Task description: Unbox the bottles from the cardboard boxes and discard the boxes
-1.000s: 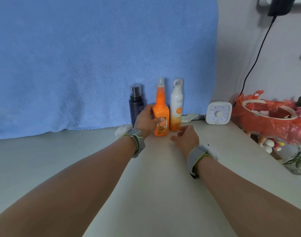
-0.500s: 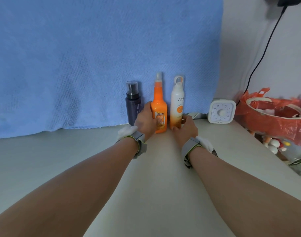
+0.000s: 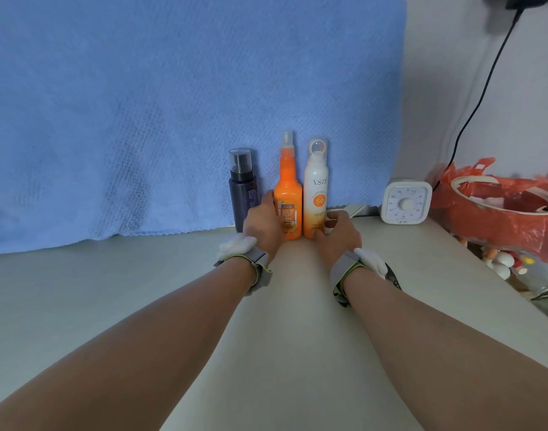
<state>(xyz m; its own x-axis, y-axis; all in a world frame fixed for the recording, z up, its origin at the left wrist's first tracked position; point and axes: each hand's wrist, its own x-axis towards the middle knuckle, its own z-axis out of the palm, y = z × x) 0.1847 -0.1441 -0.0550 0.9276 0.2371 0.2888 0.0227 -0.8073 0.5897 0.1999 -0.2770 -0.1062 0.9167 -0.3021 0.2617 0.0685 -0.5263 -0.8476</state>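
Three bottles stand upright in a row against the blue towel at the back of the table: a dark purple pump bottle [image 3: 242, 185], an orange spray bottle [image 3: 287, 188] and a white-and-orange sunscreen bottle [image 3: 316, 188]. My left hand [image 3: 264, 223] wraps the lower left side of the orange spray bottle. My right hand [image 3: 339, 230] curls around the base of the sunscreen bottle from the right, thumb at its foot. Both wrists wear grey straps. No cardboard box lies on the table.
A blue towel [image 3: 173, 104] hangs behind the bottles. A white dial timer [image 3: 406, 202] stands at the back right. Beyond the table's right edge is a bin lined with a red plastic bag [image 3: 503, 219]. A black cable [image 3: 481, 88] runs down the wall.
My left hand slid the orange bottle back into line against the towel. My right hand reached forward from the open table and closed on the base of the sunscreen bottle.
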